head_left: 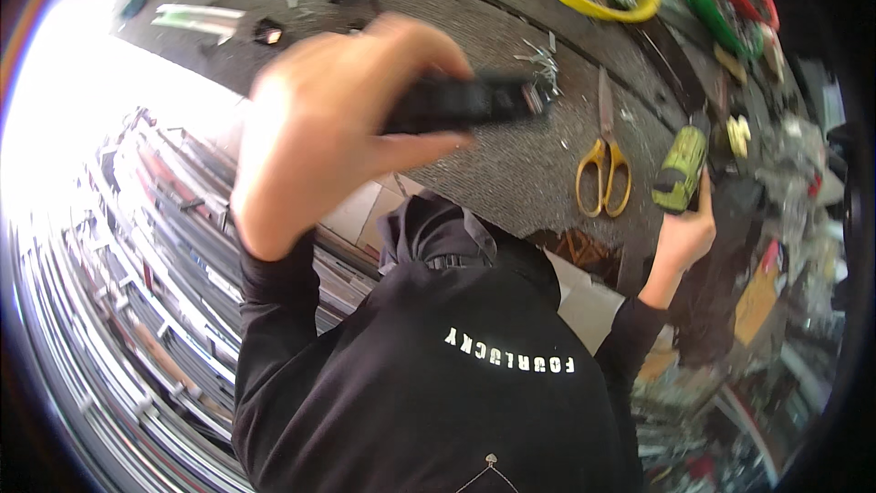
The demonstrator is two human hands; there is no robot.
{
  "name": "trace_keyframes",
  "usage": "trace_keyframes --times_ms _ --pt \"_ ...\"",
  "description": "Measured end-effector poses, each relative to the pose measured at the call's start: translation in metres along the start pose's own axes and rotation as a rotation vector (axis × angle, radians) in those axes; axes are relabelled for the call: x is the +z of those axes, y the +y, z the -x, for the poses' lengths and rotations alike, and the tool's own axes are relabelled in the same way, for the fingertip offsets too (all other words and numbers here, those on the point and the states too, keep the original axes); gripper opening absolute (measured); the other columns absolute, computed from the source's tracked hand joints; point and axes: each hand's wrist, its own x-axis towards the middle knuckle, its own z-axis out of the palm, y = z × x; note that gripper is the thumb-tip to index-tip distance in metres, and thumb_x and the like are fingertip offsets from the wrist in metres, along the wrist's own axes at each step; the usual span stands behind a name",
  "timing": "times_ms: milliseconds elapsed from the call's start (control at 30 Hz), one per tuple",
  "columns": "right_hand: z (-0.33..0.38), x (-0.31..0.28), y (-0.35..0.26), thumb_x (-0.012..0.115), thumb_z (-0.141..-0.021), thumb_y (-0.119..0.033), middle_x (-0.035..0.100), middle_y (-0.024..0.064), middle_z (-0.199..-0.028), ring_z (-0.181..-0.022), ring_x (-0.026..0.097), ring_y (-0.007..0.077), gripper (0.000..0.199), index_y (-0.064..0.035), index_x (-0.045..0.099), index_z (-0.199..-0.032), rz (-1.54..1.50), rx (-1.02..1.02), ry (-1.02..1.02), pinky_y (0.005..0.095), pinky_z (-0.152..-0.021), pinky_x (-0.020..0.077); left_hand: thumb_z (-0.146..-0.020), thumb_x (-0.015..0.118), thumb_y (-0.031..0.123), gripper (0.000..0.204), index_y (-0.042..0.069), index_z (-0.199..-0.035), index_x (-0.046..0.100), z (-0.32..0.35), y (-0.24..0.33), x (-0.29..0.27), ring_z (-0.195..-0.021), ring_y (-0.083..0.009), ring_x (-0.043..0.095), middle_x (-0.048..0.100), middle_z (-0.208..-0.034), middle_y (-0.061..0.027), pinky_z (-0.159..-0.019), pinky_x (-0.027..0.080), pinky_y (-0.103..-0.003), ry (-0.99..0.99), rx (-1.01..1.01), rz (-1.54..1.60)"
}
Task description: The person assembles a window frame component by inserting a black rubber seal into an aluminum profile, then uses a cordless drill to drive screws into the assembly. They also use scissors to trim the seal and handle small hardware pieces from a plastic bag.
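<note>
Black block (465,102) clamped in left hand (328,128) fingers; right hand (686,233) fingers closed around green drill (680,169).

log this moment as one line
left hand: grips black block | right hand: holds green drill | scissors on mat

My left hand (338,128) covers most of the blurred black object (461,102) it grips, so I can't identify it. Beyond my right hand (684,233), the yellow bowl (593,0) is cut off by the top edge, its contents too small to make out.
</note>
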Motion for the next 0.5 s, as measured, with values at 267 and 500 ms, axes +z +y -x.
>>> trace_keyframes --times_ms 267,500 --pt "-0.018 -0.03 0.014 0.08 -0.072 -0.009 0.057 0.019 -0.136 -0.123 0.054 0.0378 0.076 -0.0128 0.055 -0.144 -0.009 -0.142 -0.437 0.0468 -0.109 0.0401 -0.096 0.057 0.027 0.066 -0.007 -0.148 0.035 0.069 -0.003 -0.115 -0.054 -0.0067 0.046 0.059 -0.096 -0.0083 -0.047 0.035 -0.02 0.87 -0.197 0.713" --pt "-0.011 -0.047 -0.154 0.078 -0.086 -0.034 0.06 0.0157 -0.138 -0.129 0.055 0.0332 0.067 -0.0027 0.054 -0.14 -0.885 -0.548 -0.923 0.044 -0.109 0.0412 -0.101 0.052 0.035 0.057 0.001 -0.145 0.038 0.069 -0.014 -0.013 -0.051 -0.0088 0.04 0.049 -0.094 -0.005 -0.042 0.031 -0.024 0.875 -0.465 1.042"
